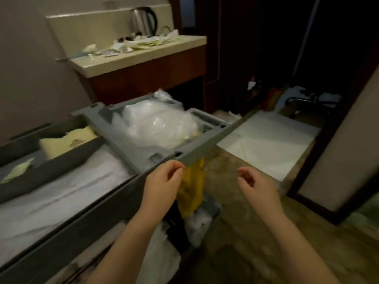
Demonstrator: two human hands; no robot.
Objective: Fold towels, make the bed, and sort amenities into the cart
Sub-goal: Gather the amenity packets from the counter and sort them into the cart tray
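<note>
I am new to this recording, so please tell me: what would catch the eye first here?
The bulging clear plastic bag in the cart's grey frame, mid-picture, stands out first. Next comes the yellow cloth hanging under that frame beside the left hand. Behind, a kettle stands on a littered counter.

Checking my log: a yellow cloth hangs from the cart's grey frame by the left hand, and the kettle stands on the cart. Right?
Not quite. The kettle stands on the counter beyond, not on the cart, as the head view shows. The yellow cloth does hang from the grey frame by the left hand.
</note>
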